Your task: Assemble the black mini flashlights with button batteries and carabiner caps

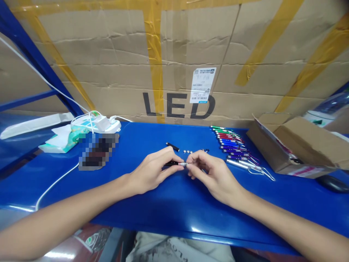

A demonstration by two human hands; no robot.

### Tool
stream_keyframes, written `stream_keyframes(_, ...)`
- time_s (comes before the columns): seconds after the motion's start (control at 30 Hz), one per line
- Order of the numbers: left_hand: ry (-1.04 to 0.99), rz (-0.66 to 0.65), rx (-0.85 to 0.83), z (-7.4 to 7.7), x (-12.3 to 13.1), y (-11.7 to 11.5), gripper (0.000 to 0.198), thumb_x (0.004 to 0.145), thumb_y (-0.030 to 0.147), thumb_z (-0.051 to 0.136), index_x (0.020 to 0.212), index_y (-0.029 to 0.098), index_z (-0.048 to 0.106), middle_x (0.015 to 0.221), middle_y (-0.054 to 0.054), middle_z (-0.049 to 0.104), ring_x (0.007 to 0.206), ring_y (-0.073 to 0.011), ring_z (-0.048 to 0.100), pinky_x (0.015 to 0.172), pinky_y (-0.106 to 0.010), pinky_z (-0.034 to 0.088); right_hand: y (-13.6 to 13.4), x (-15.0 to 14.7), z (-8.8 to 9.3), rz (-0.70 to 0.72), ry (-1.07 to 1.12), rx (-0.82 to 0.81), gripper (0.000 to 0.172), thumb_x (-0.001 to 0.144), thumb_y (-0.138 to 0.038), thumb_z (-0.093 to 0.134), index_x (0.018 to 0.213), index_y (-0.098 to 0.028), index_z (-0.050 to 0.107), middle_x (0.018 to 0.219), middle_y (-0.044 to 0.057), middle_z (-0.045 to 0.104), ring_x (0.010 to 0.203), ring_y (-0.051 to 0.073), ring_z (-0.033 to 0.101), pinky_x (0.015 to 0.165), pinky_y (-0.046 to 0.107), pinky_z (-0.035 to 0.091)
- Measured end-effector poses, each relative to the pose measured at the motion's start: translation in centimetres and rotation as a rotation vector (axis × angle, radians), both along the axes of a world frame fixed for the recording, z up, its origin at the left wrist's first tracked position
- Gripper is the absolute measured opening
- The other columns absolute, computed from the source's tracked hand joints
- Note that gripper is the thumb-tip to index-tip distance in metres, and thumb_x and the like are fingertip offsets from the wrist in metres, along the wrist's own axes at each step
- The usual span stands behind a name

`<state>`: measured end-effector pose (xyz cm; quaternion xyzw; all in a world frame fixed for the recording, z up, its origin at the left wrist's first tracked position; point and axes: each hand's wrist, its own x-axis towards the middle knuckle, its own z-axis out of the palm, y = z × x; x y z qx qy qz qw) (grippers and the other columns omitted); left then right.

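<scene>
In the middle of the frame, my left hand (151,168) pinches a slim black tube (171,163), and my right hand (215,174) has thumb and forefinger closed on its silver tip (182,164). I'd best keep both in line, press lightly, and work low over the tabletop (141,140), clear of the small discs (188,151) just above my fingers.

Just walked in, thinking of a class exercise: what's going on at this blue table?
A person's left hand holds a slim black tube while the right hand pinches its silver end. A short black cylinder and small round silvery pieces lie just beyond on the blue table. Slim multicoloured tubes lie in a row beside an open brown cardboard box.
</scene>
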<state>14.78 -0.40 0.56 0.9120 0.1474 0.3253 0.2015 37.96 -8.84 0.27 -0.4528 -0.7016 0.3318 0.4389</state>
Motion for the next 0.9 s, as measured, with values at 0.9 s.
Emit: stream_keyframes(0.9,0.086,-0.03,-0.052,0.3,0.4,-0.3,0.02,0.112,0.029,0.06,0.113,0.017,0.076,0.099,-0.004,0.078,0.088,-0.0162,0.074,0.08,-0.024,0.054,0.3,1.7,0.6,0.081,-0.658,0.639,0.021,0.115,-0.019,0.046,0.115,-0.018,0.066,0.104,0.01,0.072,0.091,0.022,0.066,0.085,0.034,0.055)
